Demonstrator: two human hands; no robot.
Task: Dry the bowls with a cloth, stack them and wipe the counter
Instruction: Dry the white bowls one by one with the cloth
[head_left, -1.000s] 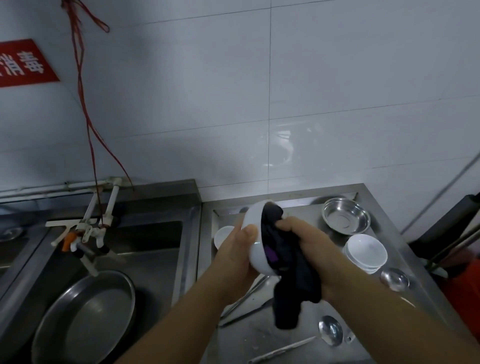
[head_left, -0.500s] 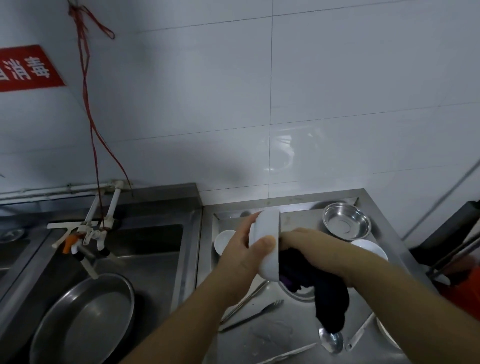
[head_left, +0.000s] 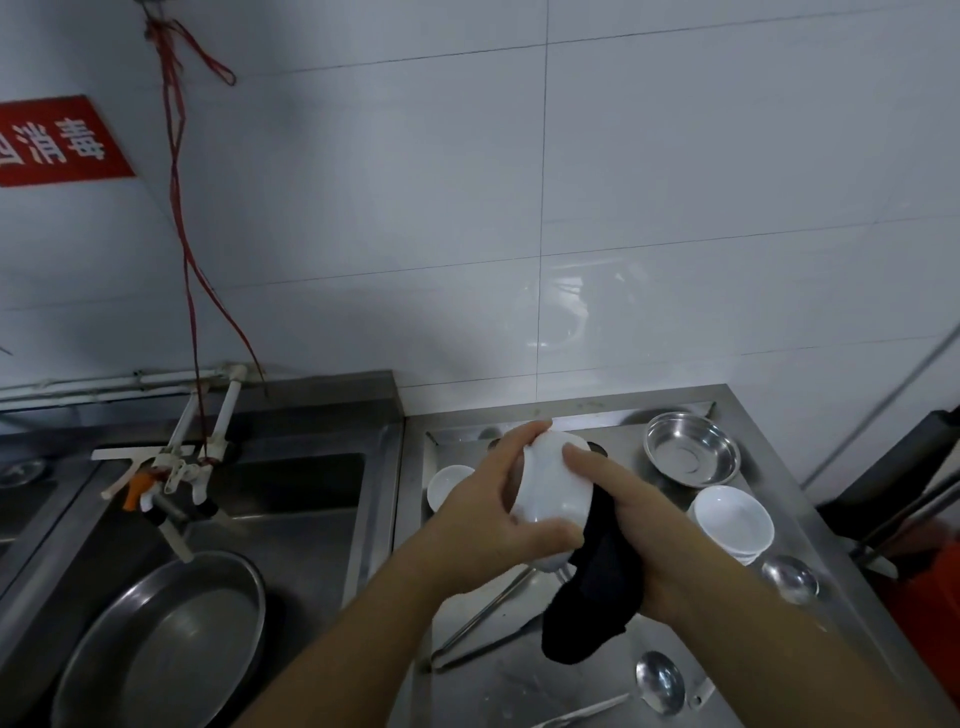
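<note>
**Hazards While Drying a Hand-Held Bowl**

Held above the steel surface (head_left: 613, 691), clear of it: one white bowl (head_left: 551, 486), tipped on its side. Gripped by the left hand (head_left: 488, 525), thumb along the lower wall, fingers curled over the far rim. Pressed against the bowl's right side by the right hand (head_left: 636, 535): a dark cloth (head_left: 597, 597), bunched under the palm, index finger laid straight along the bowl wall, loose end hanging down toward the surface. Both hands therefore closed, one on the bowl, one on the cloth.

Stacked to the right: dried white bowls (head_left: 732, 522); waiting at the left, partly hidden behind the left hand: another white bowl (head_left: 449, 486).

Probable failure modes:

- Slip of the bowl from the left hand; likely cause: wet glaze and a grip on the rim and one wall only; consequence: a drop onto hard steel, chipping or breakage likely.
- Snagging of the hanging cloth end on the utensils (head_left: 483, 613) lying directly beneath; consequence: cutlery dragged or knocked, possibly against the spoon (head_left: 658, 682).
- Incomplete drying; whether the cloth reaches the bowl's interior cannot be told from this angle; consequence: moisture trapped once stacked.
- Elbow or forearm contact with the stack or the steel dish (head_left: 692, 448) during the move to stack; cause: crowding on the right.
</note>
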